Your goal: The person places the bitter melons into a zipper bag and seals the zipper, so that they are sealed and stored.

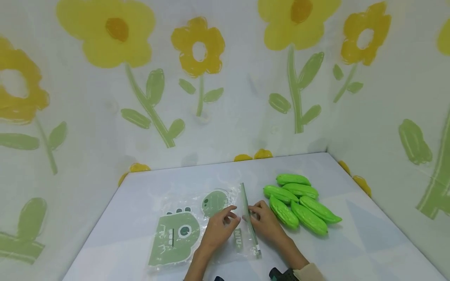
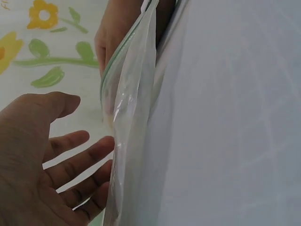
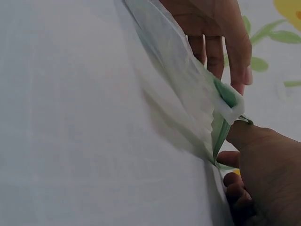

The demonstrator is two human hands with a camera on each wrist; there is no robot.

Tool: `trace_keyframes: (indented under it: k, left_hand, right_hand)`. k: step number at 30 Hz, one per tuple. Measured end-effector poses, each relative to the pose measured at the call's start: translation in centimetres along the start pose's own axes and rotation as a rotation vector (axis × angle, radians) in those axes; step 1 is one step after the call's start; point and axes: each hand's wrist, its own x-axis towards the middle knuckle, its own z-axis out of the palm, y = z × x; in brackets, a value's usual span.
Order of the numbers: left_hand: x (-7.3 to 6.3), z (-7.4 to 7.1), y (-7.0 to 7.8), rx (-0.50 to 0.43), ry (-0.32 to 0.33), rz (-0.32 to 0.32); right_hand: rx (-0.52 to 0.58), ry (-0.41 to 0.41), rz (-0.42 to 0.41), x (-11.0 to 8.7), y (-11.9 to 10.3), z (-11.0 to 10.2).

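Note:
A clear plastic zip bag [image 1: 229, 242] printed with green cartoon monsters lies flat on the table, its green zip edge towards the right. My right hand [image 1: 268, 224] pinches that edge between thumb and fingers; in the right wrist view the bag's mouth gapes a little beside the thumb [image 3: 240, 134]. Over the bag's printed side hovers my left hand [image 1: 218, 230], fingers loosely bent and apart. In the left wrist view its fingertips [image 2: 107, 143] come close to the plastic; whether they touch it I cannot tell.
Several bright green bitter melons [image 1: 309, 218] lie in a cluster right of the bag, close to my right hand. The white table [image 1: 116, 234] meets flower-printed walls [image 1: 232, 128] at the back and sides. A dark wrist device [image 1: 283, 274] shows near my right sleeve [image 1: 310, 272].

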Motion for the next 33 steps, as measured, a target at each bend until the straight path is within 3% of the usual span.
trace_keyframes:
  k: [9,22,29,33]
  left_hand:
    - [2.4,1.3,0.8,0.116,-0.112,-0.046]
    - [4.2,2.3,1.9,0.339,-0.126,0.059]
    - [3.8,2.0,1.7,0.257,-0.109,-0.039]
    - [3.4,1.6,1.2,0.228,-0.063,-0.042]
  right_hand:
    - [-0.03,0.017,-0.043,-0.3,0.4,0.5]
    - [-0.076,0.034,-0.058,-0.3,-0.2,0.3]
    - [-0.068,-0.01,-0.036,-0.2,0.1,0.6]
    - [-0.078,0.001,-0.052,-0.2,0.2,0.5]
